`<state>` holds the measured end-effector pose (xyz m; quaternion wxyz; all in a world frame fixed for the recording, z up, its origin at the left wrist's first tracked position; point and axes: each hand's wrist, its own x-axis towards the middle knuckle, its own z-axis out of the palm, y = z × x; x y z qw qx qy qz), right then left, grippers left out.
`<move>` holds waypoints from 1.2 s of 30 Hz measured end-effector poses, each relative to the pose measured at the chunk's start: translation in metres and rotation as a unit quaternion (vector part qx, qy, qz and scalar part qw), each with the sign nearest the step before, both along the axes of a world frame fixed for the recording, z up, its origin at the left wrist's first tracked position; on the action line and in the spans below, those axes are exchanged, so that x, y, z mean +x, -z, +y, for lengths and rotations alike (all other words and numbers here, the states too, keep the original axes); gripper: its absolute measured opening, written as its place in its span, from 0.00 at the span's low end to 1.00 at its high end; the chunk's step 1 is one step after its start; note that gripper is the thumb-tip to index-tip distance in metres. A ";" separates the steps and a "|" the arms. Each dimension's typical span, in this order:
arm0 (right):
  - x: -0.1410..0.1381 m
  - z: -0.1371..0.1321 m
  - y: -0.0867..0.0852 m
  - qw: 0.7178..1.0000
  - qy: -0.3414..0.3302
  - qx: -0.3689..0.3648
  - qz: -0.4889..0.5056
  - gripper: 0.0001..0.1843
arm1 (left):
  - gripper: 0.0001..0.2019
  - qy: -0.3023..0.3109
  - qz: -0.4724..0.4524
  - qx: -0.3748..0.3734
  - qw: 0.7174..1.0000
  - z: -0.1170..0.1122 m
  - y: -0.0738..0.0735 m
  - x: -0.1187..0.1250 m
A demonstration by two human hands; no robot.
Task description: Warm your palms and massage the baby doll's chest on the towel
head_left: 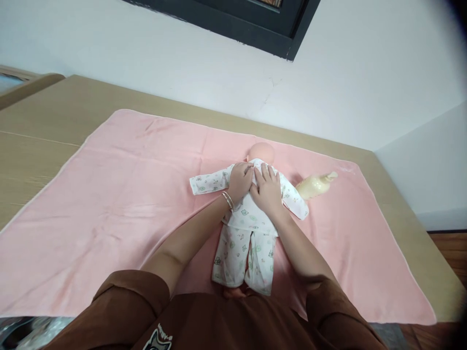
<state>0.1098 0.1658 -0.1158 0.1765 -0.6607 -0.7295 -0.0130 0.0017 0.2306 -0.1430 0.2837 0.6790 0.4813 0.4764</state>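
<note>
Left of both hands, the pink blanket spreads; the left hand lies over the dressed doll, fingers close together; the right hand – fingers spread – rests beside it on the doll; rightward, a bottle; seemingly a pressing or smoothing step – the next move calls for light, even pressure.

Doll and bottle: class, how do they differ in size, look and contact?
The doll is larger than the bottle. The doll wears white printed clothes; the bottle is pale yellow. The left hand and right hand rest on the doll; neither touches the bottle. Both are on the pink cloth.
</note>
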 end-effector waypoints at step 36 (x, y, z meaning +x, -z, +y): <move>0.029 0.003 0.011 0.990 0.078 0.061 0.103 0.25 | 0.13 0.004 0.043 0.038 0.998 0.001 0.006 0.000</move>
